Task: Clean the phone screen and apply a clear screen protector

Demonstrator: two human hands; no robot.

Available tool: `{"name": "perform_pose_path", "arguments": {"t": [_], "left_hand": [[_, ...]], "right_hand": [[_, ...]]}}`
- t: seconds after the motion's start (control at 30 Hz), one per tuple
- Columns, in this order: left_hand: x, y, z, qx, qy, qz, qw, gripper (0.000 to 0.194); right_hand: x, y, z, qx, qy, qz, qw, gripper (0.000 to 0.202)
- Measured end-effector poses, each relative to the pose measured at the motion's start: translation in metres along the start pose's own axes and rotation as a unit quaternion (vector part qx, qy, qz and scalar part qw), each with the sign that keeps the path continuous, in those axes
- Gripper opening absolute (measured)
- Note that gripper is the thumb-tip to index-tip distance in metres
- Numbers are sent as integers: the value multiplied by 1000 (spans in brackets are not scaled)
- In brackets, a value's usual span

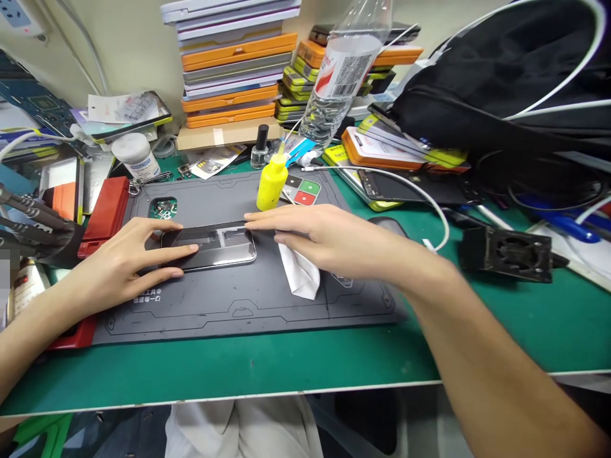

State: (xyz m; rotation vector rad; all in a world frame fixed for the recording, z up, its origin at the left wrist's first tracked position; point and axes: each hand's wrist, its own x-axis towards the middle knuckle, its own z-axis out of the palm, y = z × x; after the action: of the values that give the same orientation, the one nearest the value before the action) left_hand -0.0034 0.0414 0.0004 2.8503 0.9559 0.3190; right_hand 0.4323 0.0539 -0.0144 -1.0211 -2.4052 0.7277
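Note:
A dark smartphone (219, 253) lies on the grey work mat (200, 312), its glossy screen facing up with reflections on it. My left hand (126, 257) holds its left end, fingers spread over the edges and one fingertip on the glass. From the right, my right hand (310, 235) reaches in with straight fingers, the tips at the phone's upper right corner. A white cloth (300, 273) shows beneath that hand; whether the fingers touch it I cannot tell. Just behind stands a yellow dropper bottle (272, 184).
A red holder (105, 210) borders the mat's left side. Behind it stand a white jar (136, 156), a small black-capped bottle (260, 146) and a tilted water bottle (341, 76). Stacked boxes (233, 76) line the wall. A white cable (410, 181) and small fan (508, 254) lie right.

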Motion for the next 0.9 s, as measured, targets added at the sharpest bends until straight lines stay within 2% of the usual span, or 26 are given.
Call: {"name": "perform_pose_path", "arguments": {"t": [0.17,0.37,0.43,0.6,0.8,0.9], "left_hand": [[0,1,0,-2,0,7,1000,54],[-1,2,0,-5,8,1,1000,53],[0,2,-1,2,4,-3,1000,51],[0,2,-2,1,0,-8,1000,49],[1,3,-1,-9,1,-8,1000,49],[1,3,-1,-5,8,-3,1000,49]], "right_hand": [[-10,2,-26,-1,-26,18,999,37],[-10,11,-20,-51,-50,71,995,12],[-8,10,-15,-57,-22,43,997,15],[-5,-6,-6,-86,105,-44,990,23],[-1,-13,10,-125,114,-103,980,26],[2,-10,18,-169,108,-143,969,35]]}}
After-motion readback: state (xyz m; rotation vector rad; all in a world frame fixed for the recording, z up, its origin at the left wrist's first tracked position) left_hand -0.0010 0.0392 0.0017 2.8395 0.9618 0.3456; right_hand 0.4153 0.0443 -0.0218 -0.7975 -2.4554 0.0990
